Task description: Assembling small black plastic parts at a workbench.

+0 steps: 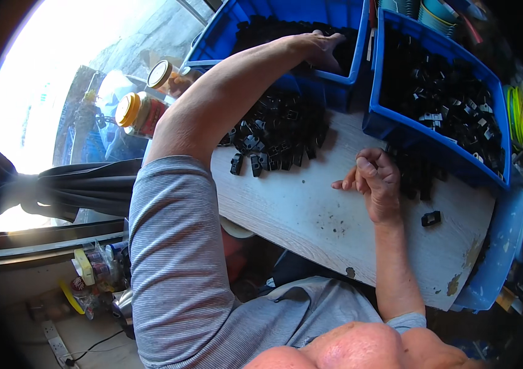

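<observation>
My left arm stretches to the far blue bin [261,67]. There my left hand [326,52] hangs over its right end, thumb and fingers apart, by the small black plastic parts [267,31] inside. No part shows in its grip. Above the table, my right hand [379,181] is closed, with thumb and forefinger together. Whether something small sits in that pinch cannot be made out. Below the far bin lies a pile of black plastic parts [274,126]. Another heap of black parts [418,175] is just right of my right hand, and one single black part [431,218] lies apart.
A second blue bin [440,132], with black and some metal-bright parts, stands at the right on the pale worn table [292,206]. Two lidded jars [141,114] stand left near the window. Yellow-green wire [519,117] hangs far right. A power strip [57,341] lies lower left.
</observation>
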`<state>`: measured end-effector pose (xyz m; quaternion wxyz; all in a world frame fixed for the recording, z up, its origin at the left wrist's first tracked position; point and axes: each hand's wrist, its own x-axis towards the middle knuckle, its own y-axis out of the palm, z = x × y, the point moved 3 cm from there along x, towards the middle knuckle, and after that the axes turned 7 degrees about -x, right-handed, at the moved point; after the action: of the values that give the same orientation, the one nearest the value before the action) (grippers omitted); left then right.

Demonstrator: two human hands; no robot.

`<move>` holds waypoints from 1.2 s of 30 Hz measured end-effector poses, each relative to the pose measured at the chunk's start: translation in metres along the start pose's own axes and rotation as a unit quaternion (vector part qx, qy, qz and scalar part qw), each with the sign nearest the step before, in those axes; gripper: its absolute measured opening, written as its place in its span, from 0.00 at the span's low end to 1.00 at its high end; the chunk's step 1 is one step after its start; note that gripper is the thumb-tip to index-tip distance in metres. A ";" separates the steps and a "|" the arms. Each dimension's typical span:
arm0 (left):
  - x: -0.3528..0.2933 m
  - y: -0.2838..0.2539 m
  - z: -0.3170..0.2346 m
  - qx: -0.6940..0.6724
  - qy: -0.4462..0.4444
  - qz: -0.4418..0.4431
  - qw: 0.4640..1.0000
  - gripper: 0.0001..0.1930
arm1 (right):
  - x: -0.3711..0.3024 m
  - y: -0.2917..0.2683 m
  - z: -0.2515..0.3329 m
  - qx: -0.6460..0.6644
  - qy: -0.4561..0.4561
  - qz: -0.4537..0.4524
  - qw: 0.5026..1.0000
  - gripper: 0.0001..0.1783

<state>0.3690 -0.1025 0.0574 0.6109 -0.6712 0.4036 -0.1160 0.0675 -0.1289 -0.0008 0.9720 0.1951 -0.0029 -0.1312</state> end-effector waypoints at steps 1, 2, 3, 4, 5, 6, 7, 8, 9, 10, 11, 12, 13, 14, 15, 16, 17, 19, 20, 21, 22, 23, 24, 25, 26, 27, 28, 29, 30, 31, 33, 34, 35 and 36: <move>0.003 -0.002 0.003 0.001 -0.003 -0.001 1.000 0.54 | 0.000 0.000 0.000 0.008 0.009 -0.002 1.000 0.08; 0.007 -0.005 0.004 0.004 0.017 0.011 1.000 0.53 | 0.000 0.001 0.000 0.009 0.009 0.002 1.000 0.08; 0.009 -0.005 0.005 0.006 0.037 0.024 0.999 0.52 | 0.000 0.002 0.000 -0.006 0.000 -0.001 1.000 0.07; 0.010 -0.004 0.003 0.006 0.037 0.024 0.999 0.52 | 0.000 0.001 0.000 -0.022 -0.008 -0.006 1.000 0.07; 0.009 -0.001 0.001 0.024 0.034 0.021 0.999 0.50 | 0.000 -0.001 0.000 -0.022 -0.008 -0.006 1.000 0.07; 0.009 0.001 0.000 0.043 0.031 0.018 0.998 0.49 | 0.000 -0.002 -0.001 -0.005 0.000 -0.003 1.000 0.07; 0.009 0.002 0.002 0.062 0.023 0.014 0.998 0.48 | 0.000 -0.001 -0.002 0.014 0.009 0.004 1.000 0.07; 0.008 0.005 0.004 0.021 0.004 0.027 0.999 0.47 | 0.000 0.002 -0.002 0.015 0.009 0.009 1.000 0.07; 0.010 0.003 0.006 0.022 -0.003 0.026 0.999 0.47 | 0.000 0.004 0.001 -0.003 0.001 0.004 1.000 0.07; 0.012 0.001 0.008 0.012 0.009 0.045 0.999 0.47 | 0.000 0.007 0.002 -0.021 -0.007 0.000 1.000 0.07; 0.013 0.000 0.011 0.003 0.019 0.062 0.998 0.47 | 0.000 0.008 0.001 -0.017 -0.006 0.010 1.000 0.07; 0.013 0.002 0.012 0.013 0.020 0.019 1.000 0.45 | 0.001 0.005 0.000 -0.005 0.002 0.009 1.000 0.08; 0.016 0.003 0.006 0.013 0.016 0.019 1.000 0.45 | 0.000 0.000 -0.002 0.006 0.012 0.000 1.000 0.08; 0.014 -0.001 -0.001 0.037 0.035 0.026 0.998 0.43 | -0.002 0.001 0.002 -0.045 -0.009 -0.006 0.999 0.09; 0.011 -0.004 -0.006 0.061 0.055 0.033 0.996 0.42 | -0.002 0.001 0.001 -0.041 -0.004 0.000 0.999 0.09; 0.010 -0.003 -0.007 0.060 0.046 0.034 0.997 0.42 | -0.002 0.000 0.000 -0.032 0.004 0.001 0.999 0.09; 0.008 -0.003 -0.008 0.064 0.027 0.018 0.997 0.41 | -0.002 0.001 0.000 -0.024 0.011 0.001 1.000 0.10; 0.006 -0.005 -0.006 0.067 0.007 0.004 0.998 0.40 | -0.002 0.003 0.003 -0.057 -0.003 0.005 0.998 0.10; 0.005 -0.008 -0.009 0.068 0.021 0.005 0.997 0.41 | -0.002 0.000 0.002 -0.045 0.003 0.001 0.999 0.10; 0.004 -0.007 -0.011 0.069 0.036 0.006 0.997 0.41 | -0.002 -0.002 0.001 -0.033 0.008 -0.004 0.999 0.10; 0.016 0.000 0.009 0.079 0.014 -0.028 0.996 0.41 | -0.002 0.009 0.002 -0.026 0.009 0.014 1.000 0.10; 0.018 0.002 0.005 0.077 0.017 -0.025 0.997 0.41 | -0.002 0.006 0.003 -0.046 0.001 0.008 0.999 0.10; 0.020 0.006 0.000 0.081 0.022 0.015 0.996 0.41 | -0.001 0.003 0.003 -0.066 -0.008 0.003 0.998 0.10; 0.020 0.007 -0.001 0.086 0.023 0.052 0.995 0.40 | -0.001 0.002 0.002 -0.066 -0.008 0.003 0.998 0.10; 0.022 0.010 0.000 0.086 0.024 0.052 0.995 0.40 | -0.002 0.001 0.002 -0.049 0.000 0.001 0.999 0.10; 0.024 0.013 0.001 0.047 0.015 0.035 0.998 0.39 | -0.002 0.000 0.001 -0.033 0.007 -0.001 0.999 0.10; 0.028 0.014 0.004 0.009 0.003 0.018 1.000 0.38 | -0.002 0.000 0.001 -0.032 0.008 0.001 0.999 0.10; 0.032 0.010 0.012 0.010 -0.005 0.017 1.000 0.38 | -0.002 0.005 0.002 -0.043 -0.001 0.008 0.999 0.10; 0.037 0.005 0.018 0.024 0.007 0.051 0.998 0.37 | -0.002 0.010 0.003 -0.053 -0.011 0.015 0.998 0.09; 0.040 0.006 0.010 0.035 0.033 0.088 0.995 0.36 | -0.002 0.006 0.002 -0.055 -0.009 0.009 0.998 0.09; 0.040 0.008 0.002 0.039 0.037 0.044 0.998 0.35 | -0.001 -0.002 0.001 -0.033 0.006 -0.003 0.999 0.10; 0.038 0.005 0.003 0.045 0.030 -0.007 0.999 0.35 | -0.001 -0.001 0.001 -0.032 0.007 -0.003 0.999 0.10; 0.043 0.006 0.004 0.044 0.030 -0.006 0.999 0.35 | -0.001 -0.001 0.001 -0.048 -0.006 0.002 0.999 0.10; 0.048 0.007 0.002 0.064 0.047 0.032 0.996 0.34 | -0.001 -0.001 0.002 -0.065 -0.019 0.005 0.998 0.10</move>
<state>0.3987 -0.1336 0.0347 0.6361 -0.6113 0.4452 -0.1530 0.0659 -0.1298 0.0008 0.9830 0.1294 -0.0136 -0.1298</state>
